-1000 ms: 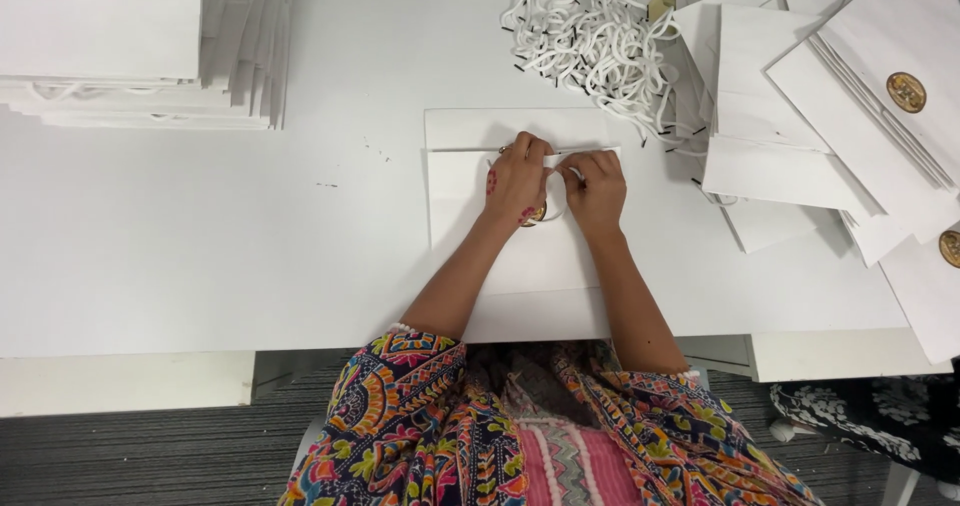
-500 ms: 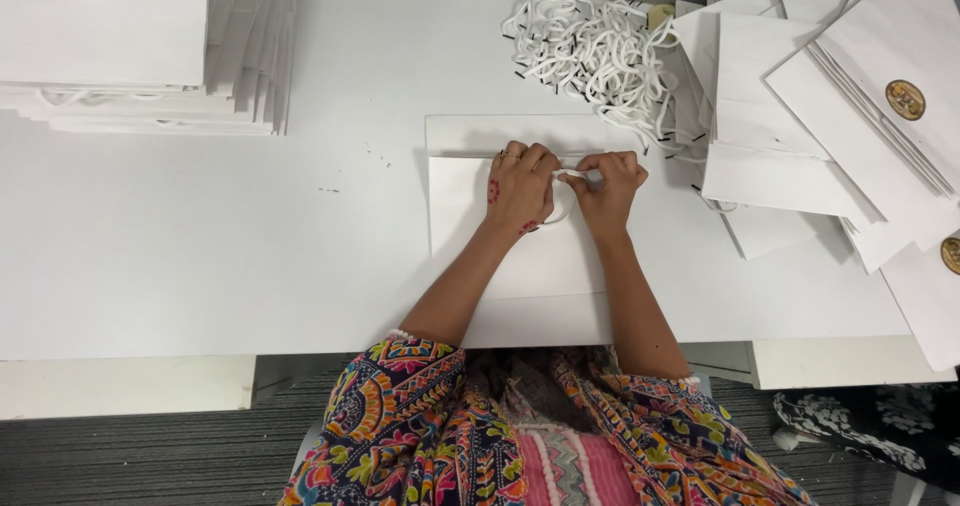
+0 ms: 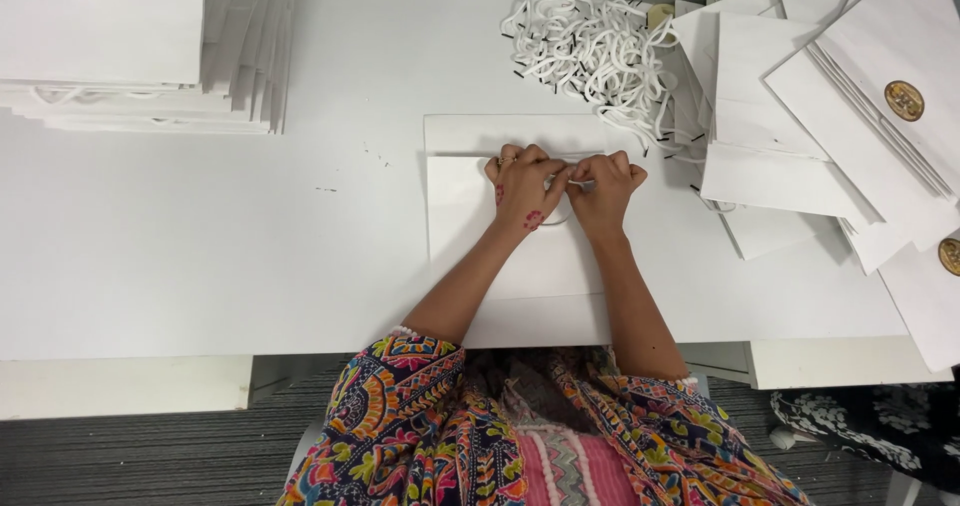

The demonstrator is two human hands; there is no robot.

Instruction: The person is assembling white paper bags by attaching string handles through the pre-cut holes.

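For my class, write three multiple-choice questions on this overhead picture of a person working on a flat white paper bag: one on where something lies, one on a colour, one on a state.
1. Where is the heap of cords?
A. beyond the hands, toward the table's far edge
B. on the floor
C. on the left stack

2. What colour are the round seals on the bags at right?
A. blue
B. gold
C. green

3. How does the white paper bag under the hands lie?
A. upright and open
B. flat
C. crumpled into a ball

Key: 1 A, the heap lies above the left hand and right hand in the picture; 2 B, the discs look golden; 3 B, it lies flat on the table.
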